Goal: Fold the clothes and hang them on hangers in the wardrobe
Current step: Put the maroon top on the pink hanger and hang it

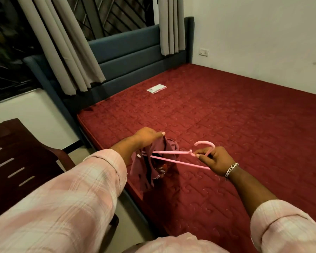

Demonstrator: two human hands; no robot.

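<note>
Above mattress [226, 115], garment [153, 161] under left hand [146, 136]

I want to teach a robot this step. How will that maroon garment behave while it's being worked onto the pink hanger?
Probably floppy: the maroon garment sags in loose folds below the left hand, keeping no shape. It looks light, since a thin pink hanger, held near its hook by the right hand, carries part of it without visibly bending. It may slide off the smooth arm if tilted.

The far end of the pink hanger [173, 157] is buried in the maroon garment [153, 167], whose print is too crumpled to read. The small packet [156, 88] on the bed [226, 115] is too distant to identify. The wooden chair [16, 161] runs off the left edge.
</note>
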